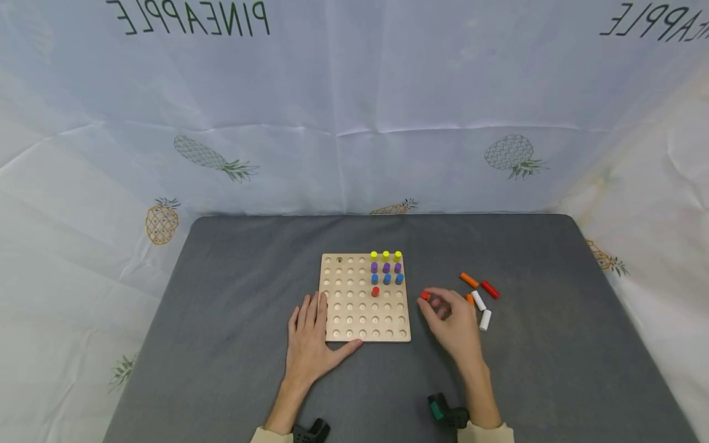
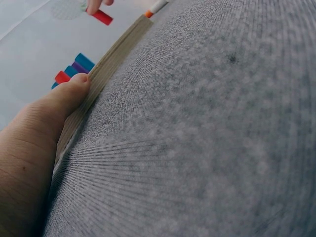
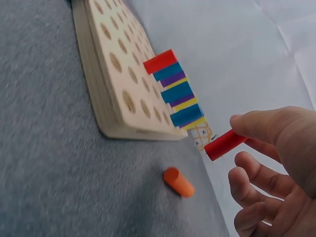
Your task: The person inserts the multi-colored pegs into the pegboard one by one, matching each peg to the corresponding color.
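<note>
My right hand [image 1: 451, 323] pinches a red peg [image 3: 225, 145] between thumb and fingertips, off the right side of a wooden pegboard [image 1: 349, 320]. My left hand [image 1: 311, 347] rests at the board's left near corner, fingers straight along the left edge and thumb on the near edge. In the board stand three yellow pegs [image 1: 386, 255], three purple pegs [image 1: 386, 268] and three blue pegs [image 1: 387, 279] in rows toward the far right. One red peg [image 1: 375, 291] stands in the row just nearer than the blue ones.
Right of the board, loose pegs lie on the grey cloth [image 1: 554, 369]: a red peg [image 1: 490, 289], an orange peg [image 1: 469, 280], white pegs [image 1: 485, 320] and another orange peg [image 1: 469, 299] partly behind my right hand. A pineapple-print curtain [image 1: 354, 166] hangs behind the table.
</note>
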`<state>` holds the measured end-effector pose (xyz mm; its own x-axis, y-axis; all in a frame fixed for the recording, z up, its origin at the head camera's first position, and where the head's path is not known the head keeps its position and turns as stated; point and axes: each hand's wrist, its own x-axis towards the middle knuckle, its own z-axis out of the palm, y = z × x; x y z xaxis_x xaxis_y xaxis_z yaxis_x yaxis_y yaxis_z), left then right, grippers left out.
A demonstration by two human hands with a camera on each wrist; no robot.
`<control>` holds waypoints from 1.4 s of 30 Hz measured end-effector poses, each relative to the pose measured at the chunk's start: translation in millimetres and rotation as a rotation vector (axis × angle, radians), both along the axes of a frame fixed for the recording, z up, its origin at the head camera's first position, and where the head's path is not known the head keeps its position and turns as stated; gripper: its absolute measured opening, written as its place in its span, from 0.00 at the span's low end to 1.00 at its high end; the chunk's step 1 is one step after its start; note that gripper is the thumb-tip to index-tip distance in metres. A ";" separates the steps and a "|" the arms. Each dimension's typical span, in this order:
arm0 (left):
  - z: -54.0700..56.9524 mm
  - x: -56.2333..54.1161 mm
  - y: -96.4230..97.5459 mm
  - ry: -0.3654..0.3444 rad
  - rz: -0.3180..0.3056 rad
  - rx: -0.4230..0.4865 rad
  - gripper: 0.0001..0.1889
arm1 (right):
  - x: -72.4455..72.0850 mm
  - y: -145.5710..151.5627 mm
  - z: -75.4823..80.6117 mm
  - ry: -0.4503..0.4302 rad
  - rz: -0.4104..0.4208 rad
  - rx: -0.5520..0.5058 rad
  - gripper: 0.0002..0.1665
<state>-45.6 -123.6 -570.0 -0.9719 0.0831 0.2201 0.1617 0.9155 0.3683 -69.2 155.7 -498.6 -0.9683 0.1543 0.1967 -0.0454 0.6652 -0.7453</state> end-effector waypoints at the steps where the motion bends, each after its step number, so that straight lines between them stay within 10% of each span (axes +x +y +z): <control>1: 0.3 -0.2 0.0 0.002 0.000 0.000 0.66 | -1.1 -1.5 0.9 0.000 0.002 0.001 0.13; 42: -1.8 0.5 -0.7 0.041 -0.004 -0.012 0.66 | -28.0 -37.8 -14.3 -0.013 0.135 -0.172 0.13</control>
